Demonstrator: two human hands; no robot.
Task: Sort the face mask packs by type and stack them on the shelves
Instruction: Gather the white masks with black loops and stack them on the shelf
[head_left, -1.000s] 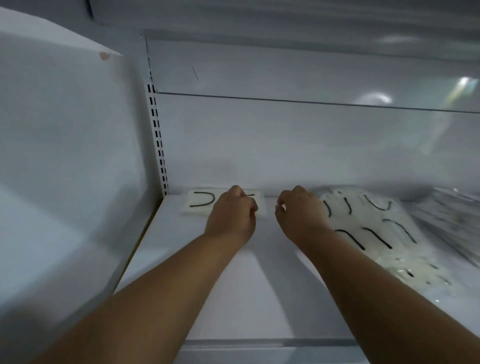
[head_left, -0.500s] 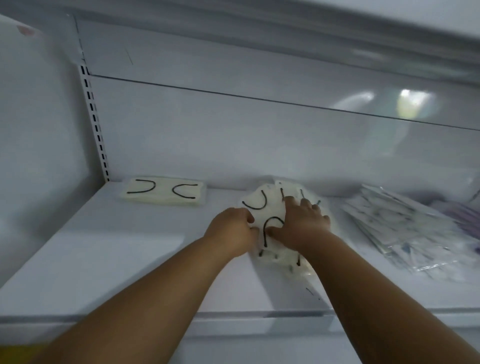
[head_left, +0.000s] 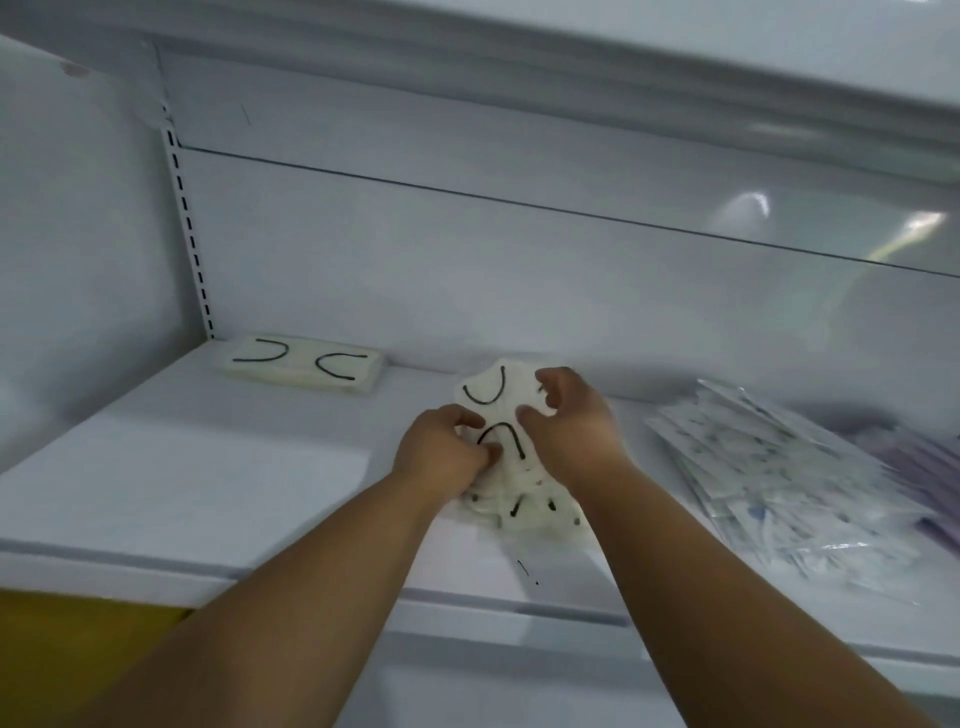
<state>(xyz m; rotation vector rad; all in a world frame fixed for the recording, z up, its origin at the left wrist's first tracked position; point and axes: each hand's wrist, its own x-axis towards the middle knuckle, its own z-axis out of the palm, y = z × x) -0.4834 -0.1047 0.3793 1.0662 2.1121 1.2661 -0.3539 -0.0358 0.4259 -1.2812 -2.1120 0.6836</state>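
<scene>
Blurring both hands, their fingers half-hidden in heaped mask packs.

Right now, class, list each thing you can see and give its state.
Left hand: grips the loose mask pile.
Right hand: fingers curled on the same pile.
Loose mask pile: untidy, on the shelf.
Stacked pack: flat, at the back left.
Printed packs: fanned out, right.

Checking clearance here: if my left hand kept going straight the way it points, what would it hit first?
Probably the white mask pack the left hand already grips; beyond it, likely the shelf's back panel. Depth is unclear.
</scene>
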